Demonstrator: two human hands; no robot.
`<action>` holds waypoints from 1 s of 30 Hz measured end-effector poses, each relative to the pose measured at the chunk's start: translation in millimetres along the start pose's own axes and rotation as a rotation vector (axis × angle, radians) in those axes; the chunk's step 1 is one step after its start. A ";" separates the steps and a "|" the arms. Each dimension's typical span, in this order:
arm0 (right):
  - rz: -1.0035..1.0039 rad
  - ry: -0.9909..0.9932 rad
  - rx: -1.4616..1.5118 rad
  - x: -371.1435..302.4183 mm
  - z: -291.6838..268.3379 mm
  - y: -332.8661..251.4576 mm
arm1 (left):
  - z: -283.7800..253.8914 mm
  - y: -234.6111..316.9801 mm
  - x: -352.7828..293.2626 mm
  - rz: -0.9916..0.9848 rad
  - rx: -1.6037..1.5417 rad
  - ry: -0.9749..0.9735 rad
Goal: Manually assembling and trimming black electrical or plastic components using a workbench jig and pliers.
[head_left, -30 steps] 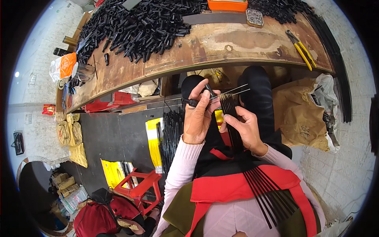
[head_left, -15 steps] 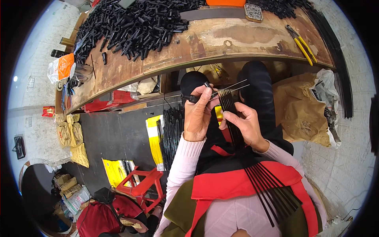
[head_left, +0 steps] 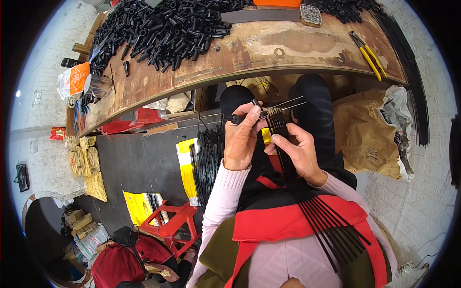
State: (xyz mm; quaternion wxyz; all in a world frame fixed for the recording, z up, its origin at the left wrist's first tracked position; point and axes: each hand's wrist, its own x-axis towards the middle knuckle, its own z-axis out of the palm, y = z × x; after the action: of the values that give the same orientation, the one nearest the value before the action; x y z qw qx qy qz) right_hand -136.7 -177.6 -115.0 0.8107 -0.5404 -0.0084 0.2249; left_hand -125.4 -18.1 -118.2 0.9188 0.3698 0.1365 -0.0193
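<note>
My right hand is closed round a bundle of thin black rods. The rods' upper tips stand side by side near my left fingers, and their lower ends fan out over the red apron. My left hand is closed on a black tubular fitting, whose end juts out left of the fingers. A short black piece shows at the thumb tip. Two thin shiny rods stick out to the right from this grip, crossing just above the bundle's tips. Whether fitting and bundle touch is hidden by the fingers.
Ahead, a worn wooden table carries a heap of black tubes, yellow-handled pliers and a small clear box. Brown paper sacking is at the right. More black rods and a red stool are at the left.
The lower ends of the rod bundle have swung slightly to the right. Both hands keep their grips and have hardly moved.
</note>
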 end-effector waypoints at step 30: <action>-0.053 -0.038 -0.080 -2.4 -3.9 -5.8 | 9.9 7.6 -25.3 0.034 0.167 0.000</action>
State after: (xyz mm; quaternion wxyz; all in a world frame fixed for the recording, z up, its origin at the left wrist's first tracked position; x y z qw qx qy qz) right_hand -135.8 -183.7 -110.9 0.7937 -0.5678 -0.0471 0.2129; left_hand -146.4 -21.0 -99.6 0.8849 0.4475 0.1281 -0.0150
